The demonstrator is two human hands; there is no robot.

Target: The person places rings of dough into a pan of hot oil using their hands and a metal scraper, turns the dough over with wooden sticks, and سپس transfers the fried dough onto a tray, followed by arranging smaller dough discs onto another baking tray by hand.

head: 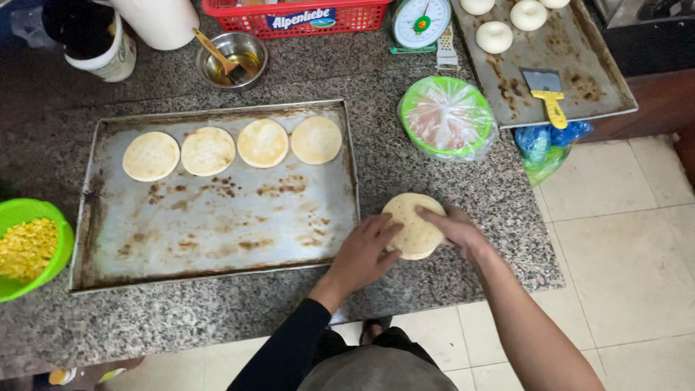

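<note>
A flat round dough disc [413, 221] lies on the granite counter [449, 181] just right of a large metal baking tray [217, 217]. My left hand [362, 253] presses its fingers on the disc's left edge. My right hand [452, 228] holds the disc's right edge with fingers over the top. Several similar flat discs [208, 150] sit in a row along the tray's far side. The near part of the tray is bare and stained.
A green bowl of yellow crumbs [29, 246] stands at the left. A plastic-covered green bowl [447, 117], a steel bowl with a brush [232, 58], a scale [421, 22], a red basket [297, 18], and a second tray [579, 80] with dough balls [494, 36] and a scraper [548, 94] sit further back.
</note>
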